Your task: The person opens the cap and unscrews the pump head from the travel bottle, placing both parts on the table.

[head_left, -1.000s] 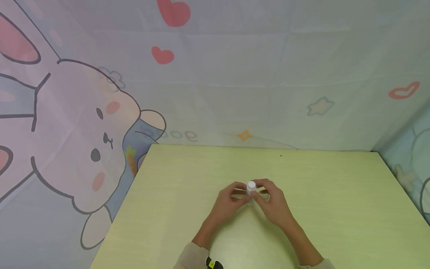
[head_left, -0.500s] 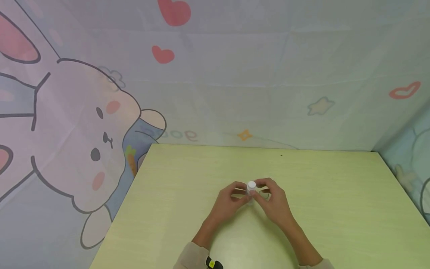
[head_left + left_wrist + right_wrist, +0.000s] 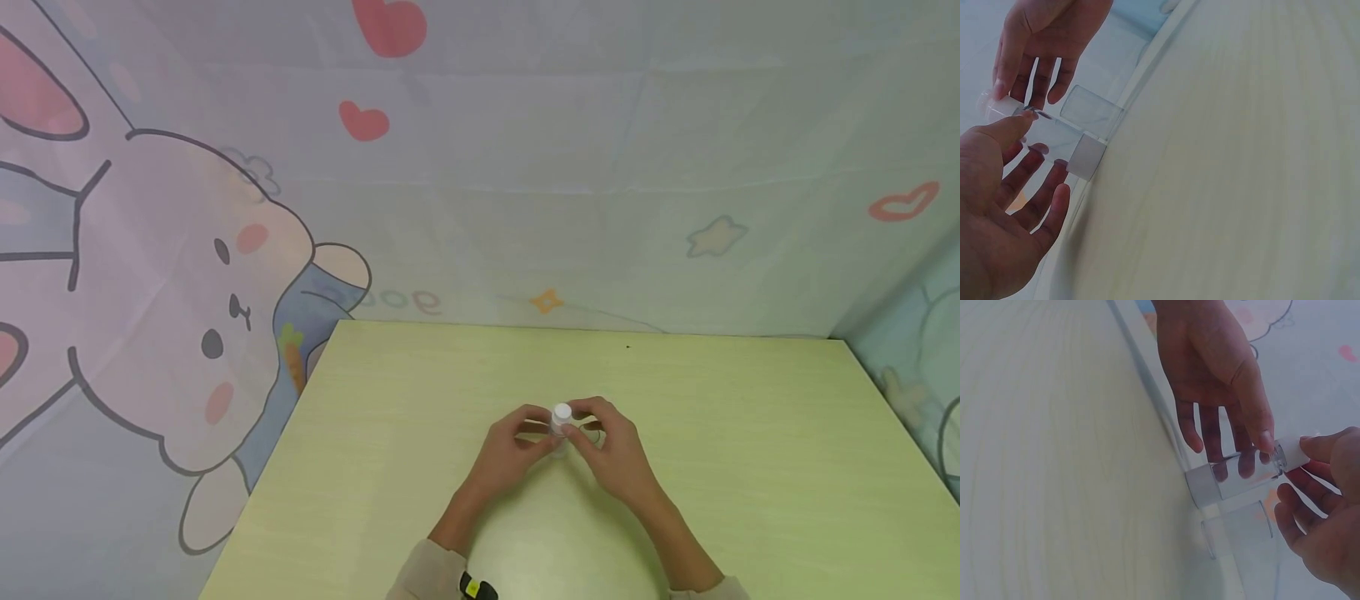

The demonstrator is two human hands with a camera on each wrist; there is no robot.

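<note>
A small clear bottle (image 3: 1247, 483) with a white base (image 3: 1087, 157) stands upright on the table. At its neck is a white cap (image 3: 562, 412); ridges of the neck show below the cap in the right wrist view. My left hand (image 3: 508, 452) holds the bottle's body between thumb and fingers. With thumb and forefinger, my right hand (image 3: 617, 457) pinches the white cap; its other fingers stay off the bottle. Close beside the bottle, on the right-hand side, is a clear cylindrical cover (image 3: 1091, 112), partly hidden by my right hand in the head view.
The pale yellow-green table (image 3: 420, 375) spreads out around both hands. A fabric backdrop (image 3: 525, 142) with a rabbit and hearts hangs behind it. A tiny dark speck (image 3: 628, 347) lies near the table's back edge.
My right hand's fingers shift very slightly at the white cap. The left hand, the bottle and the clear cover keep their places.
</note>
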